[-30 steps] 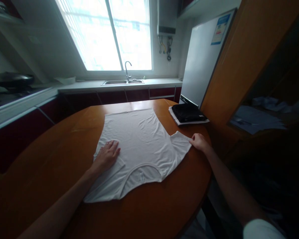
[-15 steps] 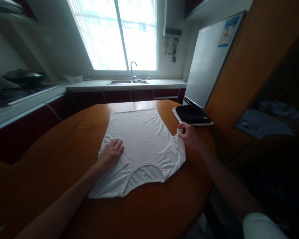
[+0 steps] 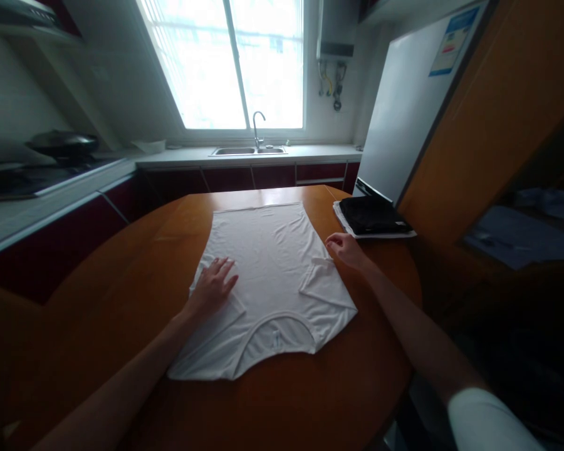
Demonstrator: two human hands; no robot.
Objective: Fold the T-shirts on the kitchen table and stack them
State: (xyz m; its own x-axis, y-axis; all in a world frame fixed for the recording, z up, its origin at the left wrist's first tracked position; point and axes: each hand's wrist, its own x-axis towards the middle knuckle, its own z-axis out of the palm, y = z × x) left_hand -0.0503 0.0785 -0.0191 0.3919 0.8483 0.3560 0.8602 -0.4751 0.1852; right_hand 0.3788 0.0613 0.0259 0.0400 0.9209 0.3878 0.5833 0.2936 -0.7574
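white t-shirt [image 3: 272,275]: spread flat on the round wooden bench [image 3: 122,263], neckline nearest the viewer, right sleeve folded inward.
left hand [image 3: 212,287]: fingers spread, pressed flat on the shirt.
right hand [image 3: 345,248]: fingers curled, the folded sleeve's edge pinched.
folded dark garment [image 3: 373,216]: stacked beside the refrigerator [image 3: 404,119].
refrigerator label [image 3: 452,41]: blue, writing unreadable.

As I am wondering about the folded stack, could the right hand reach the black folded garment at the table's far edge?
Probably yes: the right hand lies just short of the black folded garment, with only bare orange wooden table between.
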